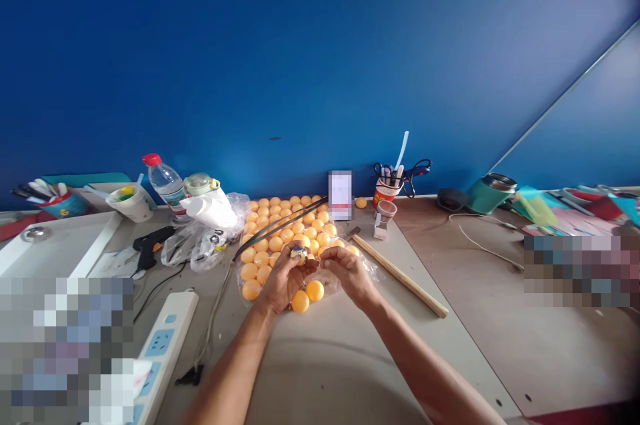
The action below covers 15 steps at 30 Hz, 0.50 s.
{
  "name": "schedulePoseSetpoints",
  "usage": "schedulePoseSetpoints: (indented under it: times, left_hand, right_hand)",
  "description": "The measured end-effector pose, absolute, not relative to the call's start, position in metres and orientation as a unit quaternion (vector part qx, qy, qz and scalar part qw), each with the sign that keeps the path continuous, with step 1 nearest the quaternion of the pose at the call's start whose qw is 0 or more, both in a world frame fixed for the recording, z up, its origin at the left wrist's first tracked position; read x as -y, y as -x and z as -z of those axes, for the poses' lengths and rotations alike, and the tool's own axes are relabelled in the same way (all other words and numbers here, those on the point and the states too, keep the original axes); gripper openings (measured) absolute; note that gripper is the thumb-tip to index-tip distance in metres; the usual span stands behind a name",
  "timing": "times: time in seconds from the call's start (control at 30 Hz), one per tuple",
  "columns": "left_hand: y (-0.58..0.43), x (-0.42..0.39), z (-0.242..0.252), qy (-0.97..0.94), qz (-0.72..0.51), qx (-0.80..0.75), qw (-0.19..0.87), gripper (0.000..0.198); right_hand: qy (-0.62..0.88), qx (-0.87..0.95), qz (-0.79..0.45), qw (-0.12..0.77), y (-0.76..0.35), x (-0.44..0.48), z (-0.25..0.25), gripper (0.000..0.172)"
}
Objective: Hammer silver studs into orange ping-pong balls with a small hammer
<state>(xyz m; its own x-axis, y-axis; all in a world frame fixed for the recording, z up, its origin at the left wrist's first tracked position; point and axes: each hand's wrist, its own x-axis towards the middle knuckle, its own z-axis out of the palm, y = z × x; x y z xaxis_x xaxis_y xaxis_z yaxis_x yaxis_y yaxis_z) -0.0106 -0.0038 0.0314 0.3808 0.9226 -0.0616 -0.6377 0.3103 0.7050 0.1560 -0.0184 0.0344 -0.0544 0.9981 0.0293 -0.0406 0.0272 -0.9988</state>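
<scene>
My left hand [284,280] is curled around a small shiny silver ball [299,253], pinched at its fingertips. My right hand [349,272] is beside it, fingers bent toward the same ball and close to touching it. Both hands hover over a clear plastic bag with several orange ping-pong balls [280,228] spread on the grey table [325,358]. Two loose orange balls [307,296] lie just below my hands.
A hammer with a wooden handle [400,274] lies to the right. A white power strip [165,345], black glue gun [150,243], water bottle [165,185], cups and plastic bags are on the left. A red cup with scissors [387,188] and a green mug [487,193] stand by the blue wall.
</scene>
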Motion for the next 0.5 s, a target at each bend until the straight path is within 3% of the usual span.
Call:
schedulePoseSetpoints:
  times: [0.27, 0.5]
  left_hand:
    - [0.012, 0.003, -0.027, -0.328, -0.515, -0.222, 0.760, 0.042]
    - [0.011, 0.000, -0.017, -0.396, -0.527, -0.301, 0.690, 0.041]
  right_hand:
    - [0.416, 0.453, -0.563, 0.552, -0.146, 0.010, -0.025, 0.017]
    - [0.374, 0.430, -0.603, 0.559, -0.143, 0.012, -0.015, 0.021]
